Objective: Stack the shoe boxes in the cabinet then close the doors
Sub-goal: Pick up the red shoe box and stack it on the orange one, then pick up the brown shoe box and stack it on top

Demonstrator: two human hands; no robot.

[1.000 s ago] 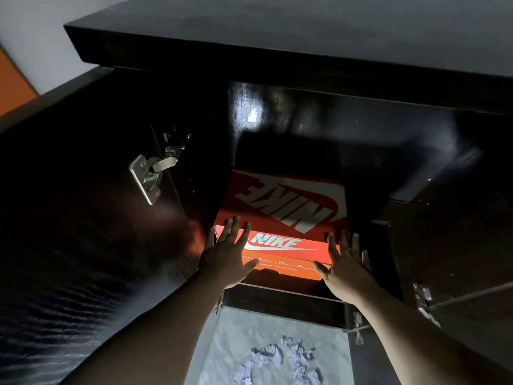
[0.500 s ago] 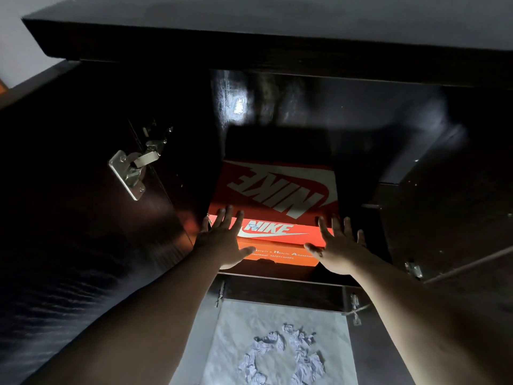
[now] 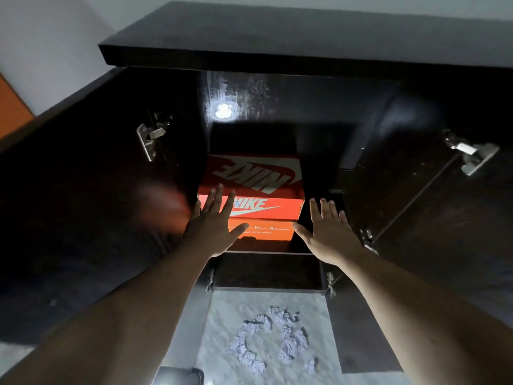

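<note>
Boxes sit stacked inside the dark cabinet (image 3: 277, 40), 2 of them on the shelf (image 3: 266, 252) between the open doors. The red shoe box (image 3: 251, 187) lies on top, its lid showing a large white logo upside down and its front face a smaller logo. Under it sits the orange shoe box (image 3: 266, 232), with lines of white print on its front; only that front face shows.

The left hand (image 3: 213, 226) reaches in with its fingers (image 3: 216, 198) straight and spread, lying over the left front corner of the stack, thumb across the orange box's front. Whether the palm actually presses the cardboard cannot be told. The right hand (image 3: 330, 234) is likewise flat and open, fingers straight and holding nothing, just right of the stack's front corner; it seems apart from the boxes, though the dark gap makes this uncertain.

The left door (image 3: 83, 204) and right door (image 3: 444, 232) both stand wide open, each with a metal hinge (image 3: 150, 137) near its top; the right hinge (image 3: 472, 154) catches the light. A bright reflection (image 3: 223, 111) glows on the cabinet's glossy back panel.

Below the cabinet, the pale marble floor (image 3: 222, 343) carries a scatter of crumpled paper (image 3: 272, 337).
</note>
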